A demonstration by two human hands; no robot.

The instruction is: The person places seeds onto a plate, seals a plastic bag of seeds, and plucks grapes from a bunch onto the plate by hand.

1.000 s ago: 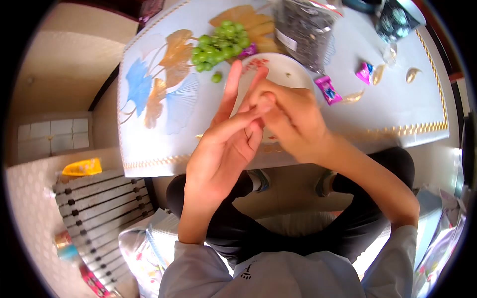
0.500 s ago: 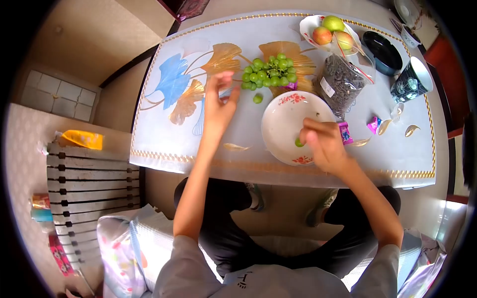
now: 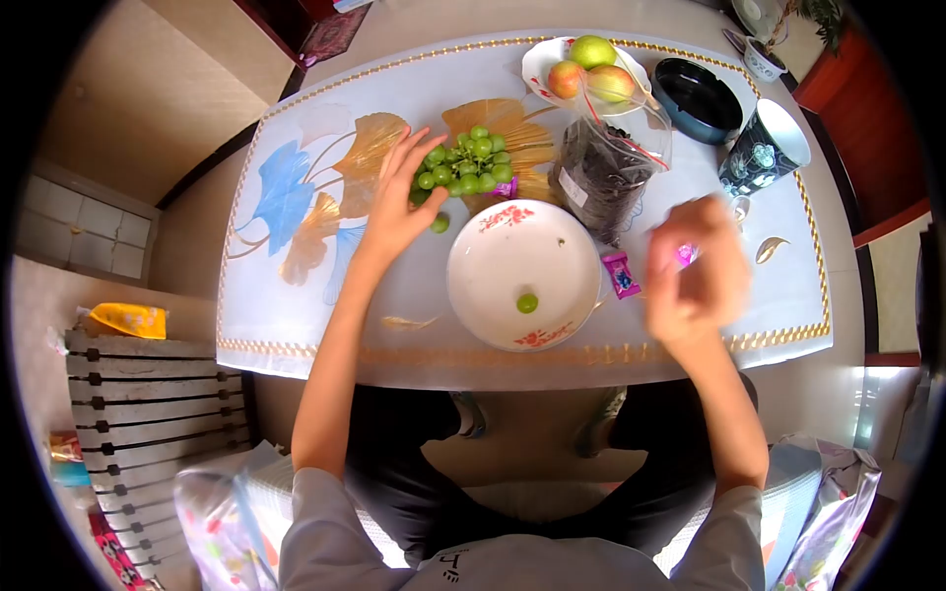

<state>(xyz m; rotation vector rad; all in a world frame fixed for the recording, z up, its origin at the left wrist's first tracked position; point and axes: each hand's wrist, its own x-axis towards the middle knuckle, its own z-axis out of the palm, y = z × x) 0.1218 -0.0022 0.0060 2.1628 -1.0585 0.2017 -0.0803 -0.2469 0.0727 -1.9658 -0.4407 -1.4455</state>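
Observation:
My left hand [image 3: 399, 202] is at the left end of the bunch of green grapes [image 3: 468, 167], fingers spread and touching or almost touching it. A loose grape [image 3: 439, 223] lies by its thumb. My right hand [image 3: 696, 271] is blurred by motion above the table's right part, and its fingers cannot be made out. Between the hands stands a white bowl [image 3: 483, 266] with red flowers, holding one green grape [image 3: 527, 303] and a tiny dark bit. A purple wrapped candy [image 3: 621, 275] lies right of the bowl; another [image 3: 687, 255] shows partly behind my right hand.
Behind the bowl stands a clear bag of dark seeds [image 3: 603, 182]. Farther back are a fruit plate [image 3: 537, 67], a black ashtray-like dish [image 3: 698, 98] and a dark patterned cup [image 3: 764, 148]. The table's gold-trimmed front edge [image 3: 473, 366] runs before my knees.
My left hand has reached the grape bunch. My right hand has moved from over the bowl to its right, and the grape now lies uncovered in the bowl. The view has shifted.

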